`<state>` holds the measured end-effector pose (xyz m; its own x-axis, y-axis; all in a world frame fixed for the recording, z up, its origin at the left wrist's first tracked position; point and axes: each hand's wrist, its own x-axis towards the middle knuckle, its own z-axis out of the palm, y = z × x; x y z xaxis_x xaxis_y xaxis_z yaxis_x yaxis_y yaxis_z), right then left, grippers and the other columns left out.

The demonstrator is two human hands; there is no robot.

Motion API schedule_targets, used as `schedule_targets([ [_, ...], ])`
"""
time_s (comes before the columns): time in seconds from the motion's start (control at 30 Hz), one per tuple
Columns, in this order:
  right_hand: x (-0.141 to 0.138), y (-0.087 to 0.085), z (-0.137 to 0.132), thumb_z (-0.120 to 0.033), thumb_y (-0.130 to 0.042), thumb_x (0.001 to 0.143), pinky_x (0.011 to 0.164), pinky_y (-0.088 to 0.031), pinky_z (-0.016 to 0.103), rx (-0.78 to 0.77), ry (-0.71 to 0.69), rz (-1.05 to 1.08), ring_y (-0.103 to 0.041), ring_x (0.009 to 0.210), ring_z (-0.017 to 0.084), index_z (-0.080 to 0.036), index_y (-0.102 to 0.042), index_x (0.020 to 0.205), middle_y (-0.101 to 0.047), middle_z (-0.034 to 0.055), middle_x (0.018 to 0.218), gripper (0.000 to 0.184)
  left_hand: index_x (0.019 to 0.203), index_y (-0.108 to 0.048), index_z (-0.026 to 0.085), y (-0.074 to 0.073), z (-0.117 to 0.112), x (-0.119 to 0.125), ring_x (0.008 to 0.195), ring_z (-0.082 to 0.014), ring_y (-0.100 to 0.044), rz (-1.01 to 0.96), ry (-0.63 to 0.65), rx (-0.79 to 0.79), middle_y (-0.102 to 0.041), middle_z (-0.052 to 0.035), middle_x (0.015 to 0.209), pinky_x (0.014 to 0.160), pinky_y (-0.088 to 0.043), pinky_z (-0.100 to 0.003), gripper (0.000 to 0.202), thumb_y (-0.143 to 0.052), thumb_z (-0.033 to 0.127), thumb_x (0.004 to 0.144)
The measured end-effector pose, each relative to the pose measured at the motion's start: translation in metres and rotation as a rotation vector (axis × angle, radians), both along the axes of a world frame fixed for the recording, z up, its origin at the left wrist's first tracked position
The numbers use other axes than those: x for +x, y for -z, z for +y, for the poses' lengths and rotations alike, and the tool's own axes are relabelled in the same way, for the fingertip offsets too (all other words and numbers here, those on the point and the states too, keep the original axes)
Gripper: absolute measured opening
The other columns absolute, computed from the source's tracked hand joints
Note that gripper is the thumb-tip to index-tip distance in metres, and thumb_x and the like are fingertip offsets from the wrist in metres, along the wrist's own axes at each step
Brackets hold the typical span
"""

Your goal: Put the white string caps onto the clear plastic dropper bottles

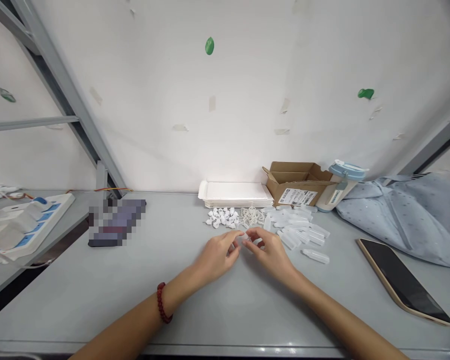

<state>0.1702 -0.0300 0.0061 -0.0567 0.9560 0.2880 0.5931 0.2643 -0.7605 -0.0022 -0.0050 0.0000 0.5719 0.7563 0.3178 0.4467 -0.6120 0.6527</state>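
My left hand and my right hand meet fingertip to fingertip over the grey table. Between them is a small translucent plastic piece, mostly covered by the fingers. Both hands are closed in a pinch around it. Just beyond them lie a pile of small white caps with pointed tips and a heap of off-white loops like rubber bands or thin rings. Translucent plastic tubes are heaped beyond my right hand, and a single tube lies apart, nearer me.
Flat white boxes are stacked against the wall, beside an open cardboard box. A blue-lidded cup and a light blue cloth bag stand right. A phone lies at the right; a power strip sits far left.
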Motion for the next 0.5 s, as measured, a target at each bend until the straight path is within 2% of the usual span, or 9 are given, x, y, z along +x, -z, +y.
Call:
schedule_targets([
  [0.07,-0.001,-0.003,-0.001,-0.029,-0.056,0.079,0.059,-0.046,0.027,-0.069,0.008,0.064,-0.059,0.074,0.018,-0.017,-0.06,0.084,-0.066,0.0049,0.083,0.014,0.118,-0.049,0.021,0.001,-0.002,0.0,0.065,-0.0132,-0.058,0.051,0.003,0.06,-0.063,-0.0015,0.089,0.063,-0.049,-0.027,0.036,-0.052,0.017,0.082],
  [0.23,-0.003,-0.002,0.0,-0.032,-0.06,0.075,0.062,-0.046,0.027,-0.167,-0.03,0.251,-0.059,0.074,0.017,-0.016,-0.06,0.083,-0.064,0.0045,0.082,0.018,0.106,-0.053,0.019,-0.003,-0.006,0.003,0.095,-0.0218,-0.052,0.042,-0.051,0.388,-0.054,-0.0073,0.099,0.078,-0.049,-0.035,0.025,-0.056,0.018,0.081],
  [0.33,-0.003,0.001,0.001,-0.029,-0.06,0.074,0.062,-0.046,0.027,-0.186,-0.048,0.291,-0.057,0.071,0.016,-0.015,-0.06,0.082,-0.062,0.0031,0.076,0.016,0.108,-0.052,0.019,-0.007,-0.008,0.004,0.098,-0.0214,-0.049,0.023,-0.014,0.439,-0.053,-0.0077,0.103,0.081,-0.048,-0.036,0.027,-0.058,0.016,0.081],
  [0.5,-0.005,0.005,0.002,-0.03,-0.059,0.075,0.057,-0.045,0.026,-0.218,-0.07,0.347,-0.056,0.067,0.015,-0.015,-0.061,0.083,-0.062,0.003,0.075,0.016,0.104,-0.05,0.016,-0.01,-0.009,0.003,0.1,-0.025,-0.05,0.199,0.058,0.467,-0.056,-0.0086,0.108,0.082,-0.048,-0.039,0.031,-0.065,0.021,0.078],
])
